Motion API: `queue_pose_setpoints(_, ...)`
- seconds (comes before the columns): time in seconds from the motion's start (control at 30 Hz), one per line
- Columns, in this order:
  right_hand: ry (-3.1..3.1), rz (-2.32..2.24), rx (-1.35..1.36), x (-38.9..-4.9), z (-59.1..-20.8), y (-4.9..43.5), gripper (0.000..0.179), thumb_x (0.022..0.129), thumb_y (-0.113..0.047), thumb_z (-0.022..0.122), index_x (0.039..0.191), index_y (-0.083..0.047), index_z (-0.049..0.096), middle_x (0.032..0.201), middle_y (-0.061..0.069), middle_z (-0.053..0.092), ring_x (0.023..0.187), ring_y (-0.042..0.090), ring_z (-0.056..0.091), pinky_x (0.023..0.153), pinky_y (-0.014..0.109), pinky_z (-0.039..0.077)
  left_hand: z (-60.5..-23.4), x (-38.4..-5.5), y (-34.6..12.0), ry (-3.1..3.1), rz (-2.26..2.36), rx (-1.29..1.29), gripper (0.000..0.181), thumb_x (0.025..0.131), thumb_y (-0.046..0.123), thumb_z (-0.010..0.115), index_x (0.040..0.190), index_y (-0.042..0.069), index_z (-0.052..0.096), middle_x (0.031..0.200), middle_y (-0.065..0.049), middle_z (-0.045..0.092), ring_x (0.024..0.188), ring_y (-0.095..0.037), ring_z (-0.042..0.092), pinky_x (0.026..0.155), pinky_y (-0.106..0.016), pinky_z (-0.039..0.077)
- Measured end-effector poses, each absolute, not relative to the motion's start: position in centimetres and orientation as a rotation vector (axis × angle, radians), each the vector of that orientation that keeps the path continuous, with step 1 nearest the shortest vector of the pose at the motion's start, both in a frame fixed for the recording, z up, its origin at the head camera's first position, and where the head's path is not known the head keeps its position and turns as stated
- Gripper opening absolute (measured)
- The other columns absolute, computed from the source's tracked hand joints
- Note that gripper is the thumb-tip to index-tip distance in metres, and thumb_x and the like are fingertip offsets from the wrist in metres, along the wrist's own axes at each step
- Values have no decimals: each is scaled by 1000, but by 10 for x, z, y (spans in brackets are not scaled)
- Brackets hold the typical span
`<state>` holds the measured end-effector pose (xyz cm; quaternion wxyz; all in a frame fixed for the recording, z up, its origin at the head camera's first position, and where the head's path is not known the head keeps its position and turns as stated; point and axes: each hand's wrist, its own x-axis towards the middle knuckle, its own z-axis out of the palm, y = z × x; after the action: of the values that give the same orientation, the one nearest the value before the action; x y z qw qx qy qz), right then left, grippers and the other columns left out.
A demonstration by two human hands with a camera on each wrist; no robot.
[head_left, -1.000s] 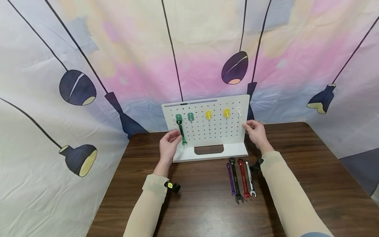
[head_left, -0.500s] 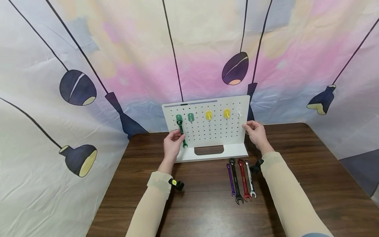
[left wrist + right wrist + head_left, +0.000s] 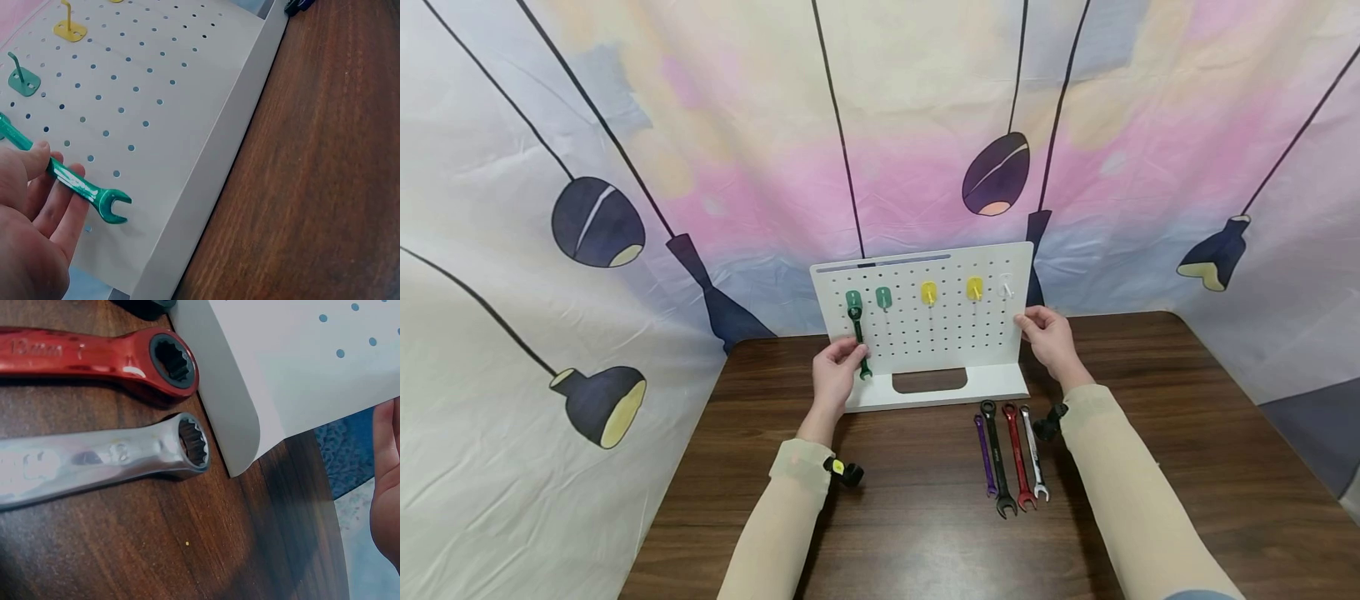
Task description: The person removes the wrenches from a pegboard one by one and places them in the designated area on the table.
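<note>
A green combination wrench (image 3: 860,337) hangs by its ring end at the leftmost green hook of a white pegboard (image 3: 906,337). My left hand (image 3: 835,372) pinches its shaft between thumb and fingers. The left wrist view shows the open jaw end of this wrench (image 3: 75,181) pointing down past the fingertips, close over the board. At the board's right edge my right hand (image 3: 1049,340) grips the panel, thumb in front and fingers behind. Only part of the right hand (image 3: 387,487) shows in the right wrist view.
Purple (image 3: 986,457), black (image 3: 997,458), red (image 3: 1018,457) and silver (image 3: 1034,454) wrenches lie side by side on the wooden table (image 3: 910,500). The board also carries another green hook (image 3: 883,297), two yellow hooks (image 3: 928,292) and a clear one (image 3: 1006,286). A printed curtain hangs behind.
My left hand has moved right onto the green wrench, then slightly back left. The wrench's lower end sits a little lower than before. My right hand has stayed at the board's edge.
</note>
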<state>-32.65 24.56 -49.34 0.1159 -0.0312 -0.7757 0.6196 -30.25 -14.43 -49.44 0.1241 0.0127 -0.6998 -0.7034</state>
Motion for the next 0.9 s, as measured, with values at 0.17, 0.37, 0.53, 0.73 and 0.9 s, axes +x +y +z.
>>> queue_pose_setpoints(0.17, -2278, 1815, -84, -326, -493, 246, 28, 108, -20, 68, 119, 6, 67, 96, -3, 68, 90, 10, 62, 92, 30, 61, -495, -300, -146, -2019, -2119, 1, 18, 96, 2, 80, 113, -4, 77, 95, -5, 76, 83, -11, 76, 80, -25, 64)
queue_pose_setpoints(0.37, -2289, 1794, -90, -327, -494, 246, 30, 108, -22, 68, 119, 5, 67, 97, -3, 69, 91, 6, 63, 94, 31, 61, -495, -297, -147, -2014, -2137, -36, 22, 96, -1, 79, 117, -8, 75, 94, -5, 77, 81, -10, 76, 78, -26, 64)
queue_pose_setpoints(0.53, -2289, 1804, -94, -328, -494, 246, 31, 108, -23, 68, 120, 6, 67, 99, -1, 70, 92, 4, 64, 99, 37, 60, -495, -296, -148, -1973, -2140, -51, 21, 96, -3, 78, 116, -9, 75, 94, -7, 78, 81, -14, 77, 77, -27, 65)
queue_pose_setpoints(0.73, -2284, 1829, -113, -328, -495, 245, 31, 108, -23, 68, 121, 5, 67, 103, 2, 70, 96, 6, 64, 106, 47, 57, -494, -291, -148, -1968, -2119, -86, 22, 96, -4, 77, 118, -8, 75, 96, -9, 79, 78, -13, 77, 74, -27, 65)
queue_pose_setpoints(0.9, -2286, 1831, -121, -327, -495, 245, 29, 108, -23, 67, 120, 3, 67, 103, 2, 69, 98, 8, 64, 107, 48, 56, -493, -285, -148, -1988, -2096, -108, 22, 97, -4, 76, 118, -8, 76, 97, -8, 78, 79, -13, 77, 75, -28, 65)
